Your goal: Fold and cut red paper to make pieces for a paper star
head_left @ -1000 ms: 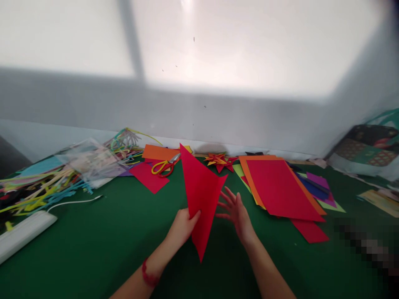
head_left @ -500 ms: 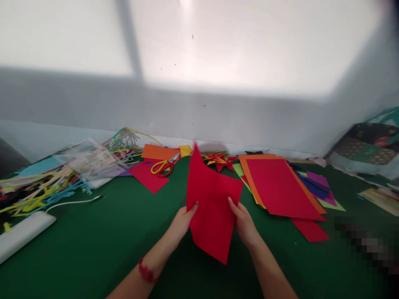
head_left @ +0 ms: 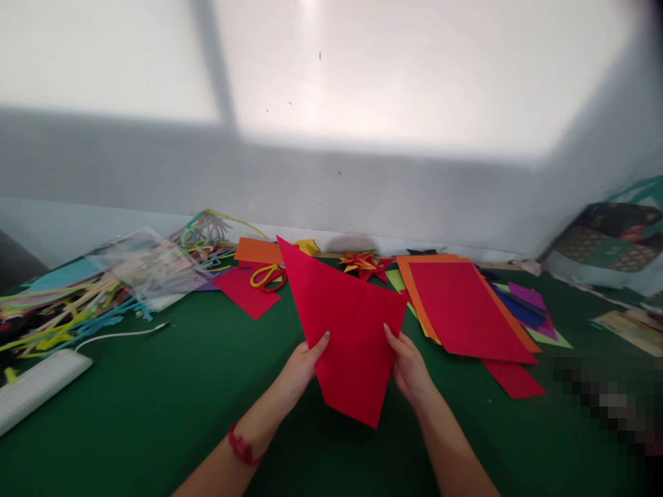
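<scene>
A red sheet of paper [head_left: 352, 331] is held up, tilted, above the green tabletop [head_left: 207, 393]. My left hand [head_left: 303, 369] pinches its left edge, thumb on the near face and the other fingers behind. On the opposite edge my right hand [head_left: 409, 362] grips the paper the same way. A faint crease shows near the middle of the sheet, and its upper left corner points up and away. Behind that corner lie scissors [head_left: 264, 277] with yellow and red handles; the paper covers most of their blades.
Red and orange sheets [head_left: 466, 310] are stacked at right. Folded paper stars [head_left: 362, 264] lie by the wall. At left are a pile of coloured strips [head_left: 98, 310], a clear plastic bag [head_left: 155, 266] and a white device [head_left: 46, 383] with a cord.
The red sheet has flattened out, and its upper left corner has swung left, now covering the scissors' blades. Both hands keep their hold at nearly the same spots.
</scene>
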A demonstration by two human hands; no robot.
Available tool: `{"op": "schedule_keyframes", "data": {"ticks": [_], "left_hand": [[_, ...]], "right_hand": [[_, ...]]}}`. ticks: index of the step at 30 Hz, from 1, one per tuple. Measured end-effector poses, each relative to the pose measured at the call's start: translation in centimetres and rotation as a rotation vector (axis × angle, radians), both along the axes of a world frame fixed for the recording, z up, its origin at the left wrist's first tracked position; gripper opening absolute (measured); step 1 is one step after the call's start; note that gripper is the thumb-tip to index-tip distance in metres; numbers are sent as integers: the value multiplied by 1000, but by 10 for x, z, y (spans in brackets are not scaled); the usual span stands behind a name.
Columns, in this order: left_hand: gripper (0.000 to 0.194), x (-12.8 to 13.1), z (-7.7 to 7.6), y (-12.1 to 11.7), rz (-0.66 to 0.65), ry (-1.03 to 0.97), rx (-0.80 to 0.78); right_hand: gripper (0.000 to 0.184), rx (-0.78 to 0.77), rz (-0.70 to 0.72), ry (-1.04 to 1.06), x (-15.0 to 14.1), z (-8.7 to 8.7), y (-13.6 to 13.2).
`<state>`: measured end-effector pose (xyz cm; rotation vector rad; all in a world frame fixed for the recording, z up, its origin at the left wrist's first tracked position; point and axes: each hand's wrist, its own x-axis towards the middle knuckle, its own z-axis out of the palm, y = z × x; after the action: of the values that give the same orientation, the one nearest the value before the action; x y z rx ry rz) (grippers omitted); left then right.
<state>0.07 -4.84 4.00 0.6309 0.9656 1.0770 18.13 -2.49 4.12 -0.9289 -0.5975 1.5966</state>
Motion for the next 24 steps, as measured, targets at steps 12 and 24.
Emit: {"op": "schedule_keyframes", "data": {"ticks": [12,24], "left_hand": [[39,0,-9,5,19,-33,-24],[30,-73,-13,43,255,1399,257]], "right_hand": [[35,92,90,-183,-4,7,-1],[45,97,84,-286,8,-36,20]]}}
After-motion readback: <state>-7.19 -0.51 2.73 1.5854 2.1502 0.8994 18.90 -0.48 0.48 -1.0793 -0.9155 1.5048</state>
